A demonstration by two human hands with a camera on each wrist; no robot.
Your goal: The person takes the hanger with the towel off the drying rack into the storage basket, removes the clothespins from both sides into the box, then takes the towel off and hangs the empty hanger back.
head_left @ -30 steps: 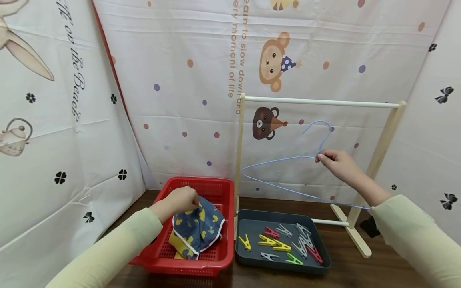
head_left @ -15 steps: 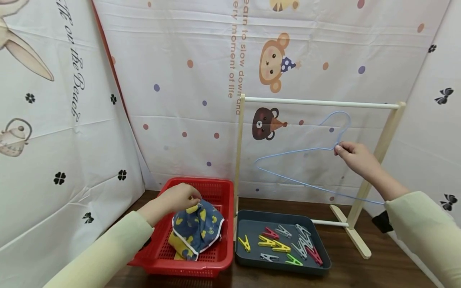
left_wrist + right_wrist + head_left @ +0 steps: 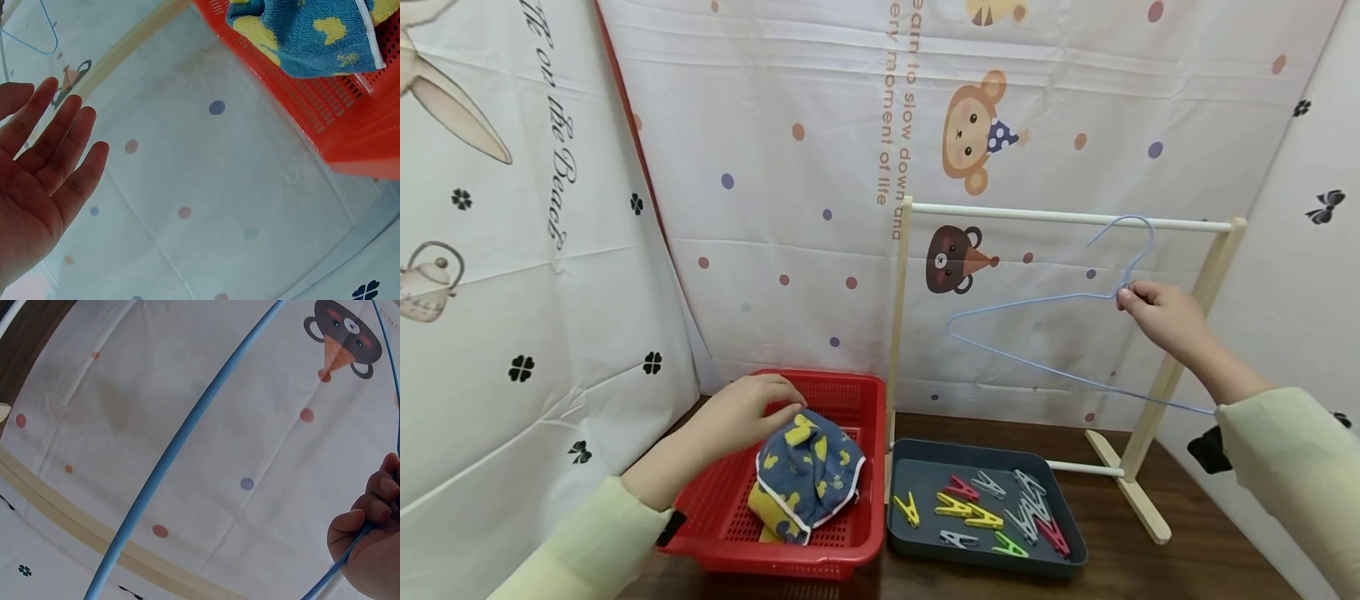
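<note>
My right hand [image 3: 1165, 315] pinches a blue wire hanger [image 3: 1037, 363] just below its hook, in front of the drying rack. The hook stands near the rack's white top rail [image 3: 1000, 211], and I cannot tell whether they touch. In the right wrist view the fingers [image 3: 375, 506] curl round the blue wire [image 3: 181, 434]. My left hand [image 3: 741, 414] is over the red basket [image 3: 868, 546], its fingers loosely extended and holding nothing. Below it lies a crumpled blue cloth with yellow patterns and white trim [image 3: 812, 475]. The left wrist view shows the left palm [image 3: 47, 169] apart from the cloth [image 3: 306, 31].
A dark grey tray [image 3: 917, 542] to the right of the basket holds several clothespins [image 3: 983, 517] in yellow, red, green and grey. The rack's wooden post [image 3: 1172, 367] and foot [image 3: 1138, 500] stand on the right. A printed curtain [image 3: 760, 208] hangs behind.
My right hand has carried the hanger up and to the right, toward the top rail. My left hand has come off the cloth, shifting left and up as its fingers loosened.
</note>
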